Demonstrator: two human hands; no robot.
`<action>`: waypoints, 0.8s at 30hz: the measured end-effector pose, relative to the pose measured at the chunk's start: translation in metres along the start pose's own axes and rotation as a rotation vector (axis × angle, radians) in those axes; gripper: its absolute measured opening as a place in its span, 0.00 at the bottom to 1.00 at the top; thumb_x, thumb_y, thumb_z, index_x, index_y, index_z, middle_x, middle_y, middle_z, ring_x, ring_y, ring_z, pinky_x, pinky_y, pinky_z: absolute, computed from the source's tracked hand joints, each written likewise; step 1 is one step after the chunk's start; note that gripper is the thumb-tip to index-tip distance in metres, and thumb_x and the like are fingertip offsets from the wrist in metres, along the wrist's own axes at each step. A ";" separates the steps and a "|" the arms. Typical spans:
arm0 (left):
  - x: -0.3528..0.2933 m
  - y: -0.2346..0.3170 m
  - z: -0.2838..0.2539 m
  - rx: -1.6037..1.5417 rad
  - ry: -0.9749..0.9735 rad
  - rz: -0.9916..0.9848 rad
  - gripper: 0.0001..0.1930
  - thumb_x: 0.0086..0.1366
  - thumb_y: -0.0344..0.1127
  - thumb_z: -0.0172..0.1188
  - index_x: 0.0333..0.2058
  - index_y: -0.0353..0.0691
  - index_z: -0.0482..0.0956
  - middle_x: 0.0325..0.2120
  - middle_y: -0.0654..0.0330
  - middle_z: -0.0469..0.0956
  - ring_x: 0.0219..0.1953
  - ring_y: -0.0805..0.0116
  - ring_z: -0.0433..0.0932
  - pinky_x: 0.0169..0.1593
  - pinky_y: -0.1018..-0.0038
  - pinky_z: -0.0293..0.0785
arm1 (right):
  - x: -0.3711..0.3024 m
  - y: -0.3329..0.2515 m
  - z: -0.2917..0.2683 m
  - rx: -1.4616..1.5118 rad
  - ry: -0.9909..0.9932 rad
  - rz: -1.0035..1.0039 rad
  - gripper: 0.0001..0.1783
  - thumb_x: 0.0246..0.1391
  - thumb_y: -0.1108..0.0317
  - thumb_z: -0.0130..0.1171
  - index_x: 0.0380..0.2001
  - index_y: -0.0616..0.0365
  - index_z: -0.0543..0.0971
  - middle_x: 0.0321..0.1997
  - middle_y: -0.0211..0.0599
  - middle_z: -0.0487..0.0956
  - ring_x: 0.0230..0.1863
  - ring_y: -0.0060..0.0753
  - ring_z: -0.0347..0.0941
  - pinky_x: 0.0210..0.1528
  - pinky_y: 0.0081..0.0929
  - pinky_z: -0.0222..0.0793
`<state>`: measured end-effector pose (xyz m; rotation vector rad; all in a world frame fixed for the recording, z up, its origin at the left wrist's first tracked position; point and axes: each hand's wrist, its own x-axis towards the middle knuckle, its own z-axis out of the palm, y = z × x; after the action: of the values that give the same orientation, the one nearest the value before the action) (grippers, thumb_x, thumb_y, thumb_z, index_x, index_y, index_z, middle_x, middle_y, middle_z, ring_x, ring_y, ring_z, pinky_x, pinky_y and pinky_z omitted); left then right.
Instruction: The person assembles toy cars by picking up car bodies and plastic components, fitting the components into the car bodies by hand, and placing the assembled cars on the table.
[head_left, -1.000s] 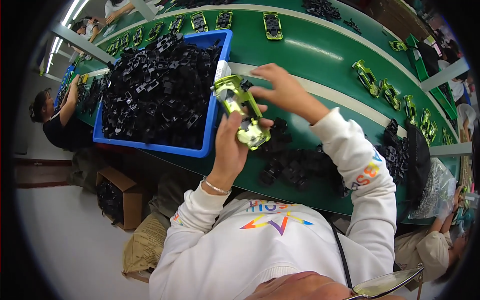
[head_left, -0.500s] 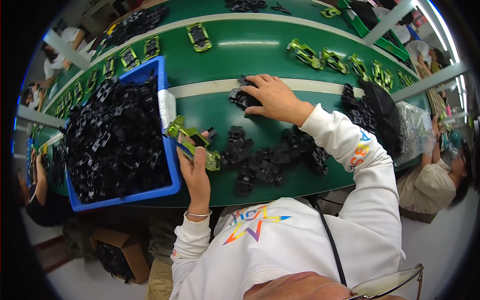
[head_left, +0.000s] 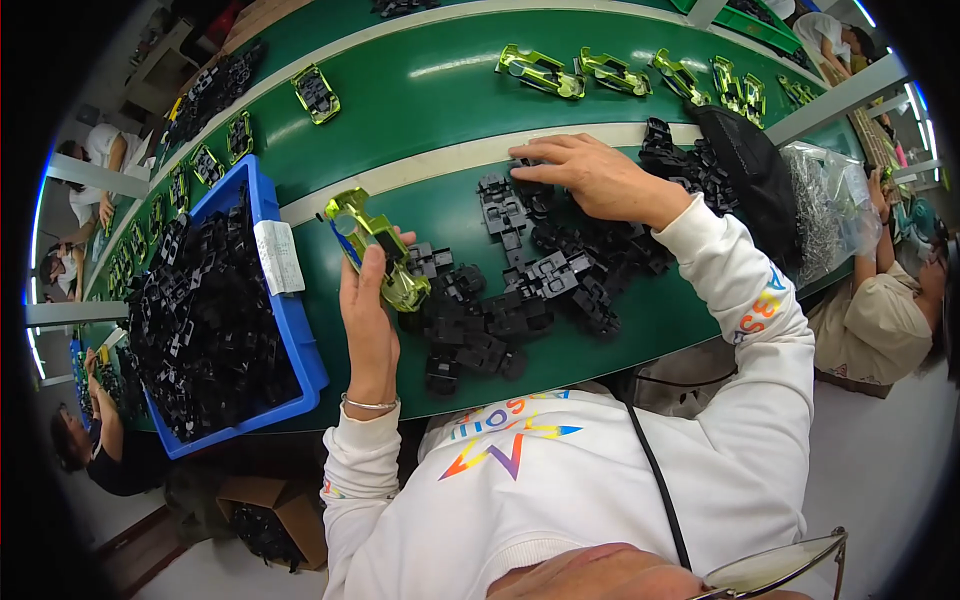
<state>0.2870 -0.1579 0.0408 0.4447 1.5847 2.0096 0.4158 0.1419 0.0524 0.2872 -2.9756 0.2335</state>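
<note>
My left hand [head_left: 368, 325] is closed around a shiny yellow-green toy car body shell [head_left: 402, 285], held tilted above the near part of the table. Blue shows along the shell's side by my palm. My right hand [head_left: 610, 182] reaches over a loose heap of black plastic toy car chassis parts [head_left: 555, 275], its fingers stretched out and apart. Its fingertips are at a black piece near the pale strip; whether they touch it I cannot tell. A longer chassis part [head_left: 503, 210] lies flat just left of those fingers.
A blue bin [head_left: 312, 365] full of black parts stands at my left. Green car shells [head_left: 540, 72] line the table beyond the pale strip [head_left: 330, 203]. At the right are a black bag [head_left: 745, 150] and a clear plastic bag [head_left: 825, 205]. Other people sit at both sides.
The whole view has shifted and turned. My right hand's fingers, earlier curled over a black part, are now straighter. My left hand still holds the green shell, now tipped more upright.
</note>
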 end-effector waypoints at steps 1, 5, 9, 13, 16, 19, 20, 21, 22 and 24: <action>0.002 0.002 0.001 0.009 0.003 -0.002 0.22 0.75 0.46 0.46 0.57 0.35 0.68 0.47 0.49 0.79 0.52 0.66 0.76 0.56 0.70 0.71 | 0.003 0.001 0.003 0.009 0.005 -0.001 0.33 0.44 0.86 0.52 0.57 0.51 0.75 0.66 0.35 0.70 0.65 0.43 0.65 0.65 0.40 0.61; 0.007 0.006 0.003 -0.106 -0.005 0.003 0.19 0.75 0.46 0.47 0.54 0.37 0.69 0.45 0.49 0.79 0.47 0.66 0.79 0.44 0.71 0.79 | 0.018 0.010 0.006 -0.036 -0.029 -0.102 0.29 0.47 0.82 0.55 0.56 0.51 0.75 0.63 0.34 0.72 0.63 0.41 0.66 0.64 0.36 0.62; 0.005 0.010 0.003 -0.172 0.008 -0.033 0.20 0.75 0.47 0.45 0.55 0.36 0.67 0.47 0.48 0.78 0.47 0.59 0.80 0.43 0.70 0.79 | 0.020 0.020 -0.005 -0.096 -0.122 -0.074 0.24 0.46 0.69 0.67 0.50 0.52 0.76 0.55 0.35 0.75 0.60 0.39 0.68 0.62 0.33 0.64; 0.004 0.007 -0.007 -0.269 -0.059 -0.069 0.21 0.75 0.47 0.44 0.56 0.36 0.66 0.48 0.47 0.78 0.47 0.56 0.81 0.46 0.68 0.79 | 0.008 0.031 -0.016 -0.148 0.029 -0.135 0.29 0.49 0.67 0.67 0.56 0.53 0.72 0.54 0.37 0.74 0.56 0.43 0.70 0.59 0.38 0.65; 0.003 0.007 -0.008 -0.339 -0.062 -0.069 0.21 0.75 0.45 0.45 0.57 0.35 0.66 0.52 0.48 0.75 0.48 0.56 0.80 0.48 0.67 0.79 | 0.013 0.000 -0.041 -0.004 -0.091 0.121 0.29 0.55 0.65 0.63 0.59 0.54 0.70 0.54 0.44 0.73 0.52 0.46 0.71 0.56 0.38 0.67; 0.009 -0.001 -0.006 -0.421 -0.089 -0.066 0.25 0.75 0.48 0.43 0.60 0.34 0.65 0.55 0.49 0.73 0.53 0.54 0.76 0.54 0.62 0.77 | 0.026 -0.041 -0.043 0.422 0.131 0.162 0.25 0.61 0.61 0.60 0.59 0.55 0.74 0.45 0.40 0.73 0.43 0.40 0.71 0.45 0.31 0.68; 0.010 0.000 -0.001 -0.519 -0.098 -0.081 0.25 0.75 0.49 0.43 0.60 0.36 0.65 0.54 0.51 0.73 0.52 0.55 0.77 0.54 0.63 0.76 | 0.033 -0.058 -0.044 0.494 0.164 0.162 0.25 0.61 0.60 0.60 0.60 0.55 0.74 0.42 0.40 0.71 0.41 0.37 0.69 0.43 0.29 0.66; 0.010 0.001 0.004 -0.617 -0.107 -0.093 0.25 0.75 0.50 0.44 0.60 0.37 0.65 0.53 0.52 0.74 0.51 0.57 0.77 0.54 0.63 0.75 | 0.040 -0.072 -0.043 0.520 0.182 0.193 0.25 0.61 0.61 0.60 0.60 0.55 0.73 0.42 0.40 0.71 0.40 0.37 0.69 0.43 0.29 0.66; 0.013 -0.002 0.008 -0.676 -0.126 -0.090 0.27 0.75 0.53 0.41 0.60 0.38 0.65 0.53 0.53 0.74 0.51 0.57 0.77 0.55 0.63 0.75 | 0.048 -0.088 -0.038 0.564 0.251 0.229 0.25 0.62 0.61 0.59 0.60 0.55 0.73 0.42 0.41 0.71 0.40 0.37 0.69 0.43 0.29 0.66; 0.010 -0.004 0.015 -0.740 -0.141 -0.069 0.29 0.76 0.57 0.34 0.60 0.40 0.65 0.52 0.54 0.74 0.52 0.60 0.76 0.56 0.63 0.74 | 0.067 -0.124 -0.031 0.587 0.353 0.301 0.25 0.62 0.62 0.57 0.61 0.59 0.72 0.44 0.44 0.70 0.43 0.43 0.71 0.47 0.31 0.68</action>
<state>0.2877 -0.1396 0.0399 0.2242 0.6751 2.2638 0.3797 0.0148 0.1100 -0.1387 -2.5207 1.0716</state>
